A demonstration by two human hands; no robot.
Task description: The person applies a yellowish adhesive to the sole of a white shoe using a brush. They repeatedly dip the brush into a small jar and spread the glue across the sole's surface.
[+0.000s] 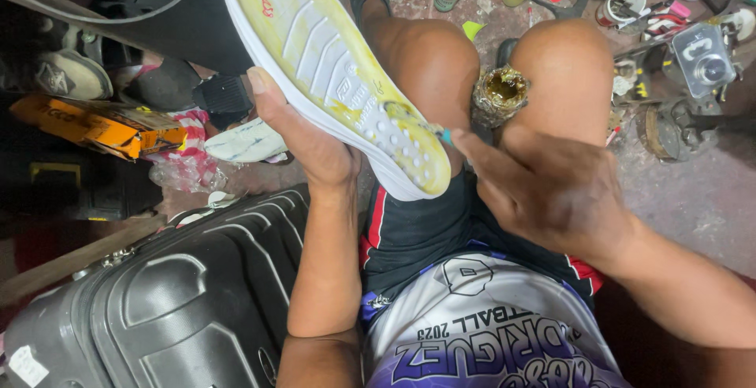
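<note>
My left hand (pixel 303 140) holds a white shoe sole (pixel 331 65) from below, its underside turned up and smeared with yellow glue. My right hand (pixel 543 187) grips a small brush with a teal handle (pixel 443 134), whose tip touches the heel end of the sole. An open glue can (pixel 501 95) with amber glue sits between my bare knees, just beyond the brush. I am seated, and my knees and dark shorts are below the sole.
A grey hard-shell suitcase (pixel 165 301) lies at the lower left. An orange box (pixel 98 127) and shoes (pixel 71 73) sit on the left. Tins, bottles and tools (pixel 630 2) clutter the floor at the upper right, by a metal stand (pixel 669 124).
</note>
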